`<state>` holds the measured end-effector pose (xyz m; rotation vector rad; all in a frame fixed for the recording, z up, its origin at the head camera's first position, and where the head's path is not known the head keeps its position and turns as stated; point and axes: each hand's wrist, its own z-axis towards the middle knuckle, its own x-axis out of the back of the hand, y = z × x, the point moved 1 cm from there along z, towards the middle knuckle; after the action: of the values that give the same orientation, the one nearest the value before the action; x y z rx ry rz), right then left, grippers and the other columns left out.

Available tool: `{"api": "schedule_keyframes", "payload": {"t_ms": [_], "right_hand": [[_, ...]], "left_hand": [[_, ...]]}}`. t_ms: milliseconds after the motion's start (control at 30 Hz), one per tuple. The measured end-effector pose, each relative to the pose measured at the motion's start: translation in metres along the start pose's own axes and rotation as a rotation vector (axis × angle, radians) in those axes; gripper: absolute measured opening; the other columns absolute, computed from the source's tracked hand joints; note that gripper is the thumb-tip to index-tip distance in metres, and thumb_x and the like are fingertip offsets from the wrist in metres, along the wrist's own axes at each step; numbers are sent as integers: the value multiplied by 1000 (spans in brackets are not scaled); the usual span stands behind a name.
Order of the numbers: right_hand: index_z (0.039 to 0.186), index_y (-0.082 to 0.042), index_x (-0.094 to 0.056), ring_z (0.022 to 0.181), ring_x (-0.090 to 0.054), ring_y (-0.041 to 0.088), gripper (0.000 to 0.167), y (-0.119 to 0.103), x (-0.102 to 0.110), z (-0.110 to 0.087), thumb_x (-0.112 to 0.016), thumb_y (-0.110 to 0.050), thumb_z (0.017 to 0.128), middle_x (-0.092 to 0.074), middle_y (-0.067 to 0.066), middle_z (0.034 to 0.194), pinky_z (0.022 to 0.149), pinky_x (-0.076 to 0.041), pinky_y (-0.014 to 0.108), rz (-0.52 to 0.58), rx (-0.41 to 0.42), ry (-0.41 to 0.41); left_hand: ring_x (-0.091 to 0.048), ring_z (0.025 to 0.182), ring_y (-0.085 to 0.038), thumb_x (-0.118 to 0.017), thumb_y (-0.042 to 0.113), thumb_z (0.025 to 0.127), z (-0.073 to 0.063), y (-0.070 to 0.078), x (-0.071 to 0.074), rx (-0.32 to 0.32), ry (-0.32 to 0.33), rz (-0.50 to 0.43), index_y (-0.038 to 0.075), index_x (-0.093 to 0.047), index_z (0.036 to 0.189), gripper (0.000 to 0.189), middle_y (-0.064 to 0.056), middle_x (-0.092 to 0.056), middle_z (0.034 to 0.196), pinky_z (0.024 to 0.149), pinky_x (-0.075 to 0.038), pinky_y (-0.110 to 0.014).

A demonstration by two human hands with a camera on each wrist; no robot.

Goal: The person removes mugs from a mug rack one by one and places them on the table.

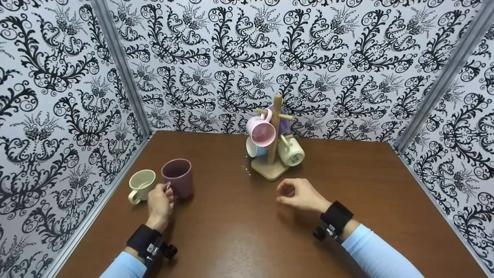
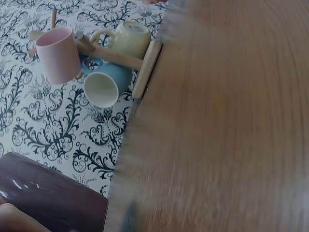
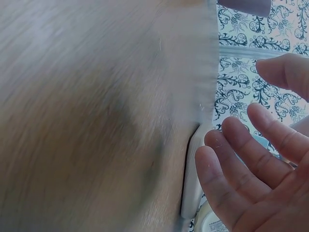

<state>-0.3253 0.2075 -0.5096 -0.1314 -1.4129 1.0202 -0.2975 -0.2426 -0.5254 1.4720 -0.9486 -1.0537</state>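
Note:
At the left of the table, my left hand (image 1: 160, 202) grips the handle of a dark maroon mug (image 1: 181, 183), whose mouth faces up. The mug's side (image 2: 58, 198) fills the lower left corner of the left wrist view. Just left of that hand stands a pale cream mug (image 1: 142, 184), its handle toward me. My right hand (image 1: 303, 196) hovers over the table in front of a wooden mug tree (image 1: 270, 170), fingers loosely bent and holding nothing. In the right wrist view its thumb and fingers (image 3: 263, 166) are spread apart.
On the tree hang a pink mug (image 1: 257, 127), a light blue mug (image 1: 252, 148), a pale yellow mug (image 1: 292, 152) and a purple one (image 1: 285, 125), partly hidden behind the post. Patterned walls (image 1: 247, 58) enclose the brown table (image 1: 231, 231) at the back and sides.

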Motion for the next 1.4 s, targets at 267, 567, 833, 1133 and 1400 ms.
{"api": "schedule_keyframes", "payload": {"t_ms": [267,567,833,1133,1400], "right_hand": [[114,-2,-79,96,-76,14,31,0,0,-1,-88,-22,93,-83,11,106,88,-63,24,10,-13,-10],[114,-4,-79,100,-78,22,32,4,-2,1,-89,-25,92,-83,11,108,89,-62,25,16,-25,-21],[114,-3,-78,95,-77,13,31,4,-5,1,-87,-24,93,-84,9,104,86,-63,25,63,-21,-37],[116,-5,-78,97,-77,13,34,0,-4,2,-88,-26,92,-84,8,107,90,-65,31,52,-32,-50],[114,-2,-78,96,-77,16,35,2,-7,-1,-90,-25,91,-83,14,107,90,-68,37,76,-6,-38]], "left_hand": [[-32,46,-1,-33,24,114,3,0,7,5,19,8,19,-46,68,48,15,-39,58,41,-26,-20],[-33,46,-1,-33,22,112,7,-3,13,4,54,-2,20,-48,69,46,16,-42,57,41,-27,-20],[-31,46,0,-33,21,110,10,-7,16,3,74,-9,20,-47,68,44,17,-40,57,41,-26,-19],[-29,45,1,-34,22,108,11,-7,17,8,92,0,21,-45,65,45,18,-38,54,41,-24,-18],[-32,43,-2,-29,28,109,10,0,22,119,-17,153,21,-46,65,47,15,-39,55,41,-27,-21]]}}
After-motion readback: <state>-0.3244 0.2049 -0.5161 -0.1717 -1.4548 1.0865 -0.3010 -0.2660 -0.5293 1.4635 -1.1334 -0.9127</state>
